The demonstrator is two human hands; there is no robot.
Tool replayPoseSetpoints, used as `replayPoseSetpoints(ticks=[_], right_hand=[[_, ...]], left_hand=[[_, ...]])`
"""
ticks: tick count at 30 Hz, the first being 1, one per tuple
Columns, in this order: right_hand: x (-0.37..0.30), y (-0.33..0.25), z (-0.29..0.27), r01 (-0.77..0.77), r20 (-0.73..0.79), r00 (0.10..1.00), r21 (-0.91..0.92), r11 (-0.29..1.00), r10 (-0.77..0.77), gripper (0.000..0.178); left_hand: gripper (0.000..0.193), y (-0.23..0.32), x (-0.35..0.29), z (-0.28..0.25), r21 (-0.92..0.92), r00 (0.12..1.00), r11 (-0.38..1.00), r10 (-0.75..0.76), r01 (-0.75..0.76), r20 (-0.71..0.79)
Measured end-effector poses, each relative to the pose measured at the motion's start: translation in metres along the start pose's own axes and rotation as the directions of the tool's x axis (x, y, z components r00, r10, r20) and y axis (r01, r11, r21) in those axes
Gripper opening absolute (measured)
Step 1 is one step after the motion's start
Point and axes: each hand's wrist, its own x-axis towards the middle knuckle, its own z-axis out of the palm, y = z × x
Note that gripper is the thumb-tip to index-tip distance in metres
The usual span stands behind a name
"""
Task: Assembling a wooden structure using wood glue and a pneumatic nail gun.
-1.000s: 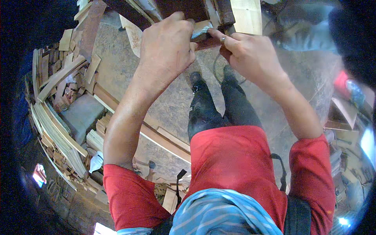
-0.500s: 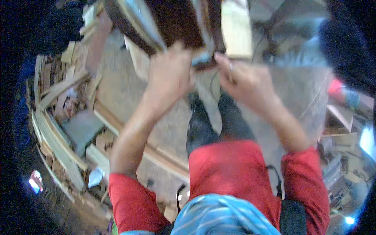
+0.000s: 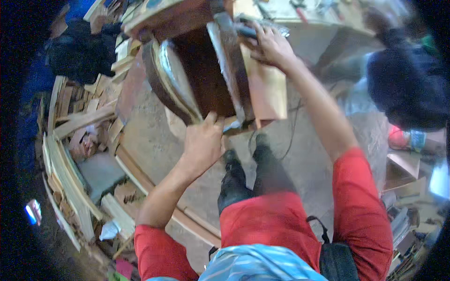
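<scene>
Gripping the wooden frame (image 3: 234, 70) low, my left hand (image 3: 204, 146); long axis runs ahead; right hand (image 3: 273, 46) by far end, grip unclear.

Left of the dark wooden frame (image 3: 206, 77), a strip of floor (image 3: 153, 140) is leaving a passage before the scrap timber (image 3: 84, 119); just right of the frame, a pale board (image 3: 271, 93) is obstructing, and a co-worker (image 3: 405, 89) is blocking farther right.

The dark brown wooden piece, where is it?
The dark brown wooden piece is in the head view's upper middle, with the left hand at its near end and the right hand right of its far end.
</scene>
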Motion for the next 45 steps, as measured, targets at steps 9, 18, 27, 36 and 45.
replayPoseSetpoints(ticks=[9,18,27,36,45], right_hand=[[0.040,-0.046,-0.048,-0.127,0.087,0.990,0.177,0.976,0.113,0.034],[-0.160,0.011,-0.152,-0.324,-0.366,0.837,0.265,0.908,0.406,0.058],[-0.293,-0.166,-0.050,-0.348,-0.055,0.887,0.575,0.740,0.459,0.044],[-0.219,-0.198,0.023,-0.270,-0.159,0.921,0.397,0.877,0.356,0.046],[-0.182,-0.209,0.026,-0.195,-0.427,0.838,0.349,0.916,0.341,0.033]], left_hand=[[0.030,0.003,-0.019,-0.028,-0.032,0.999,0.999,-0.005,0.007,0.053],[0.025,-0.014,0.022,-0.012,-0.002,0.991,0.992,0.130,-0.130,-0.039],[0.033,-0.060,0.098,-0.054,0.134,0.985,0.982,0.149,-0.136,-0.087],[0.029,-0.059,0.118,-0.078,0.154,0.982,0.977,0.165,-0.150,-0.091],[0.047,-0.068,0.124,-0.086,0.175,0.971,0.963,0.223,-0.206,-0.081]])
